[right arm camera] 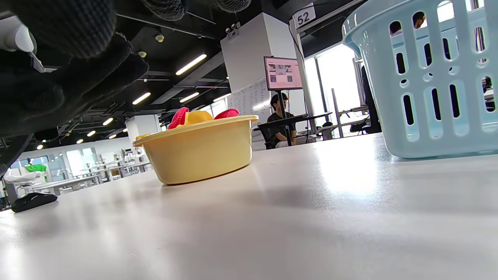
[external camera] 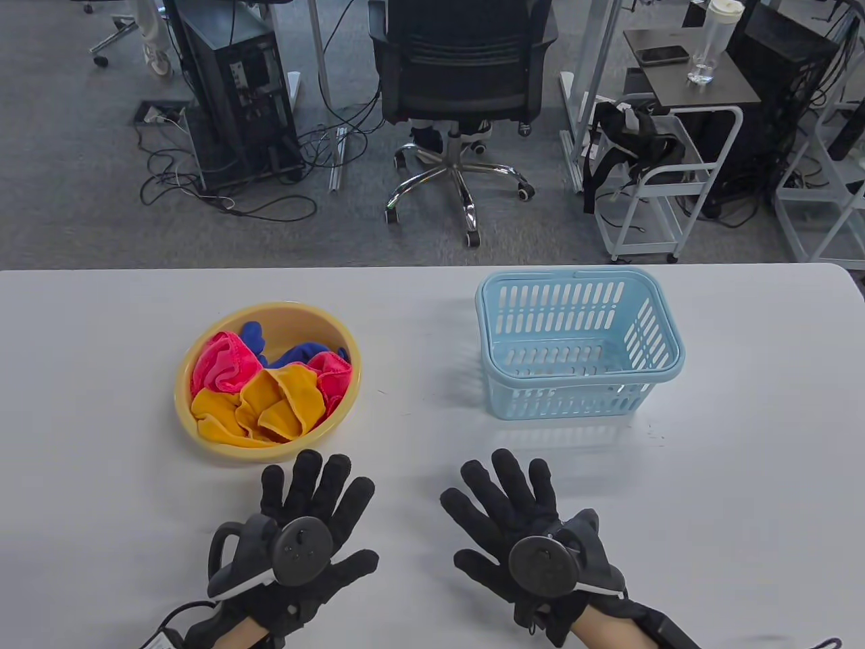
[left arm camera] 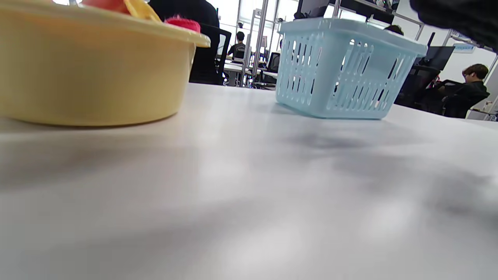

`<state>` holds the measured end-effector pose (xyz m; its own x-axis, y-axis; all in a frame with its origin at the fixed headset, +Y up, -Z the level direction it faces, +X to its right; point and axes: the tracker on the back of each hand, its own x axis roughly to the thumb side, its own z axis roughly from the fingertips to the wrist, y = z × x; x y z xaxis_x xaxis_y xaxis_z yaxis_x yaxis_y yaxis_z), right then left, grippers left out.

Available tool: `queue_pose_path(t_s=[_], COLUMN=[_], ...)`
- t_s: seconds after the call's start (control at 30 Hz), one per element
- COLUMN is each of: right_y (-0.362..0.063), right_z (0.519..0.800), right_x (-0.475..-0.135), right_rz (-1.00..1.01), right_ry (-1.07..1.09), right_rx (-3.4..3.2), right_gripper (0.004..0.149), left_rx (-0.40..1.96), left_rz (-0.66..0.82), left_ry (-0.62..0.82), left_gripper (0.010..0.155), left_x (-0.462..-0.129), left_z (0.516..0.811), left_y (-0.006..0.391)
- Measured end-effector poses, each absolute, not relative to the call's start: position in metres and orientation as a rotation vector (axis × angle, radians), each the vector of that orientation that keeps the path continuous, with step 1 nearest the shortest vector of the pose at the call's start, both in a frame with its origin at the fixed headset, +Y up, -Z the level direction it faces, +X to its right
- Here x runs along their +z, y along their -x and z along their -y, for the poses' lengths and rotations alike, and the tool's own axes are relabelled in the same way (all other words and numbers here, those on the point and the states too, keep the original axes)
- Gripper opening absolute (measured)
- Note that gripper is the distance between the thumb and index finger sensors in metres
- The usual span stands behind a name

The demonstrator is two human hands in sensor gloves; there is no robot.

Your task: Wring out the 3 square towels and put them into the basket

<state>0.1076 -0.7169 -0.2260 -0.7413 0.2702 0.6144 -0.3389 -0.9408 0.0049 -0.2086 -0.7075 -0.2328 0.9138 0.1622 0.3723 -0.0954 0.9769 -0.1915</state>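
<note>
step: not begun, 3 towels [external camera: 270, 385] in bowl [external camera: 203, 433] | hands: left hand [external camera: 304, 534], right hand [external camera: 520, 534] flat, empty, near worktop edge | next: lift 1 towel, wring, basket [external camera: 581, 345]

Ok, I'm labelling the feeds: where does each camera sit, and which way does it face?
Table view: high above the near edge, looking down on yellow bowl, blue basket, floor beyond; left hand and right hand lie flat.
Left wrist view: just above the tabletop, facing bowl and basket; dark glove in top right corner.
Right wrist view: equally low, facing bowl, basket at right; glove fingers top left.
All three share bowl and basket.
</note>
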Motion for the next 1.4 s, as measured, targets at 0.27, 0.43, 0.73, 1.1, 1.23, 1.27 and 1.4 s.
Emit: queue_pose_path(t_s=[0.27, 0.43, 0.73, 1.1, 1.23, 1.27, 1.4], right_y=[-0.113, -0.113, -0.116, -0.123, -0.123, -0.123, -0.125], right_z=[0.717, 0.717, 0.718, 0.716, 0.716, 0.717, 0.716], right_x=[-0.230, -0.229, -0.228, -0.228, -0.228, -0.229, -0.232], right_rz=[0.141, 0.129, 0.122, 0.112, 0.101, 0.096, 0.101], right_ry=[-0.861, -0.879, -0.845, -0.786, -0.775, -0.774, -0.745], right_rx=[2.658, 2.654, 2.672, 2.671, 2.676, 2.680, 2.682], right_gripper=[0.075, 0.075, 0.075, 0.073, 0.073, 0.073, 0.072], left_rx=[0.176, 0.109, 0.063, -0.113, -0.024, 0.029, 0.378], left_rz=[0.222, 0.024, -0.140, -0.157, -0.153, -0.162, -0.138], left_ry=[0.104, 0.152, 0.307, 0.194, 0.012, -0.066, -0.455], left_gripper=[0.086, 0.086, 0.089, 0.049, 0.043, 0.041, 0.041], left_x=[-0.279, -0.323, -0.389, -0.412, -0.404, -0.400, -0.368], left_z=[0.648, 0.644, 0.689, 0.692, 0.650, 0.630, 0.528], left_y=[0.253, 0.287, 0.302, 0.272, 0.276, 0.280, 0.303])
